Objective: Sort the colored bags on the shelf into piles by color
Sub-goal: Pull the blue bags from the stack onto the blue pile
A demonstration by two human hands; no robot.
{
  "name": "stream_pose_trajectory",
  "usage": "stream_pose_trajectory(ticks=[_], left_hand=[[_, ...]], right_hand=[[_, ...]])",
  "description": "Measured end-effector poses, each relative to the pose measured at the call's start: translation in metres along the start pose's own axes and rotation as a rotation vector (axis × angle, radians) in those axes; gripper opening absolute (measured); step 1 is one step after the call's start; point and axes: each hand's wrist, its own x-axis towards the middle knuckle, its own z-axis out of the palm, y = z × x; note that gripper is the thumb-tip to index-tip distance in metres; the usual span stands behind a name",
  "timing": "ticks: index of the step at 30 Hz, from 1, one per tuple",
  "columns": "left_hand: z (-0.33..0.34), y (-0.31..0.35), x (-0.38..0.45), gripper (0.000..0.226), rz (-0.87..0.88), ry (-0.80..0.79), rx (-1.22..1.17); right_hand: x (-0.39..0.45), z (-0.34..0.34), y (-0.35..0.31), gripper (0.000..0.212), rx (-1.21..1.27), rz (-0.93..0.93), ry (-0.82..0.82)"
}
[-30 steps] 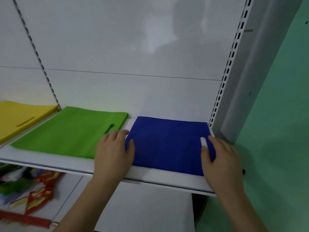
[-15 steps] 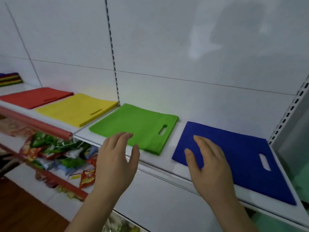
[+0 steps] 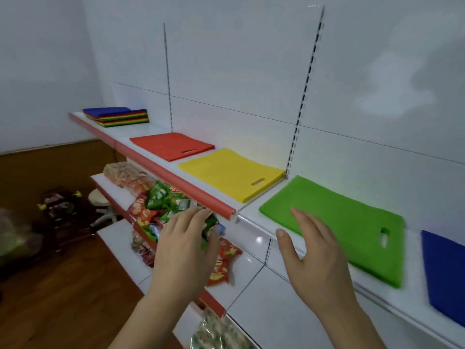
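Along the white shelf (image 3: 254, 217) lie a red bag (image 3: 171, 145), a yellow bag (image 3: 230, 172), a green bag (image 3: 347, 227) and, cut off at the right edge, a blue bag (image 3: 445, 273). A mixed stack of colored bags (image 3: 117, 116), blue on top, sits at the shelf's far left end. My left hand (image 3: 185, 250) hovers in front of the shelf edge, fingers relaxed, holding nothing. My right hand (image 3: 314, 258) is open too, its fingertips over the near left corner of the green bag.
A lower shelf (image 3: 118, 195) holds several snack packets (image 3: 161, 205) in red and green wrappers. A round stool (image 3: 100, 200) and dark clutter (image 3: 57, 205) stand on the wooden floor at left. Slotted uprights (image 3: 305, 91) divide the white back panel.
The view has swung left along the shelf, bringing the mixed stack into sight. Both hands left the blue bag and shifted left; the right hand is now at the green bag.
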Motion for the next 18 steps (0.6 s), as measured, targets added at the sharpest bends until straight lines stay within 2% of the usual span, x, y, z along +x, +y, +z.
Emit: stream_pose_trajectory(ticks=[10, 14, 18], left_hand=[[-0.007, -0.137, 0.053, 0.042, -0.209, 0.007, 0.116], [-0.010, -0.190, 0.091, 0.044, -0.279, 0.021, 0.179], [-0.021, -0.239, 0.134, 0.041, -0.334, 0.107, 0.223]], right_hand=[[0.085, 0.140, -0.076, 0.048, 0.094, -0.117, -0.081], [0.129, 0.201, -0.105, 0.054, 0.163, -0.164, -0.096], [0.177, 0.257, -0.137, 0.052, 0.217, -0.223, -0.118]])
